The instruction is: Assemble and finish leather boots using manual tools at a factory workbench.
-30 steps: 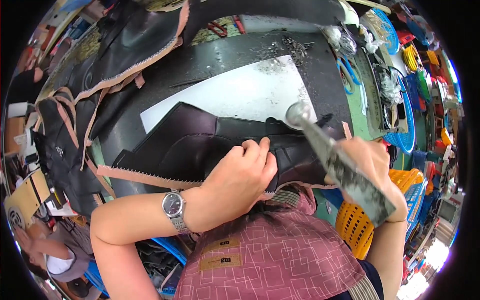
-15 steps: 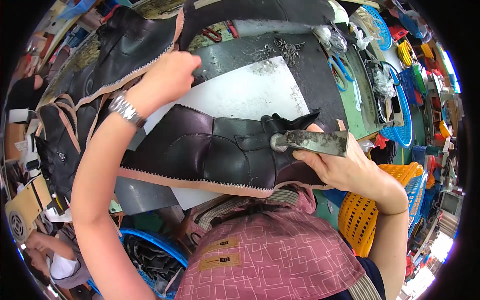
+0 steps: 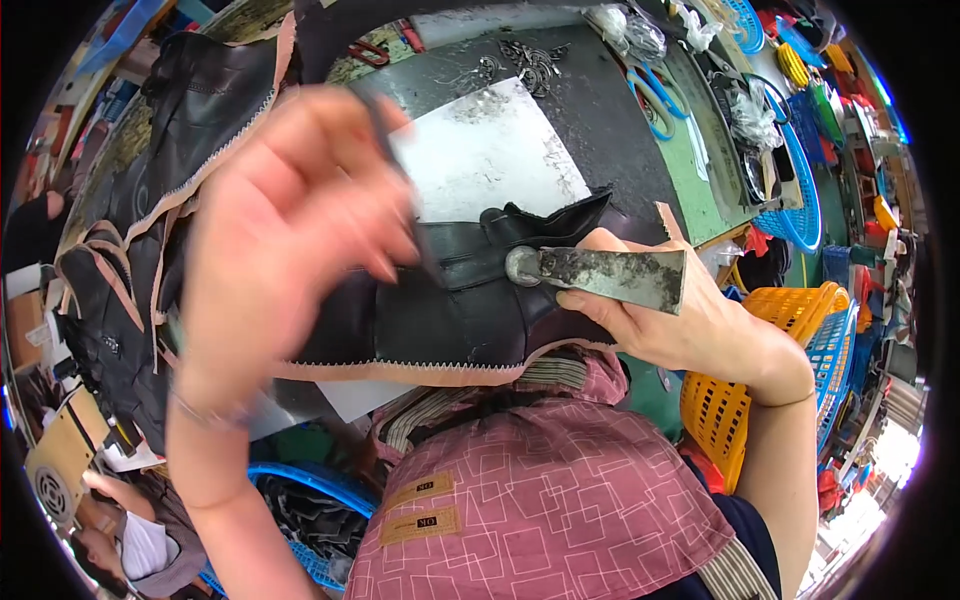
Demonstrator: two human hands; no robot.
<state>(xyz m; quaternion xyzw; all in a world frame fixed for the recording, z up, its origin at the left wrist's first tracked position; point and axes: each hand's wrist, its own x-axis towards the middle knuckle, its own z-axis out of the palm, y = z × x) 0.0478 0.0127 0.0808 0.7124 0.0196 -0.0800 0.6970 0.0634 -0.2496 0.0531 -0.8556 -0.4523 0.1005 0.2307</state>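
Note:
A black leather boot upper (image 3: 445, 325) with a pink zigzag-cut edge lies before me, partly on a white sheet (image 3: 490, 150). My right hand (image 3: 700, 315) is closed on a shoemaker's hammer, its worn metal head (image 3: 625, 280) above the upper's right part. The round face points left; the handle is hidden in my grip. Above the upper's left part is my left hand (image 3: 270, 220), smeared by motion, with a narrow dark strip (image 3: 425, 250) in its fingers. The strip's lower end hangs over a small tab on the upper; whether they touch I cannot tell.
More black uppers (image 3: 200, 110) are piled at the left. Small metal pieces (image 3: 535, 70) lie at the back, and blue-handled scissors (image 3: 655, 100) to the right. A yellow basket (image 3: 715, 420) stands by my right arm, a blue basket (image 3: 310, 480) below my left.
My left hand has come from the far side of the bench toward me, bringing the dark strip over the upper. My right hand still holds the hammer. The whole view has shifted slightly.

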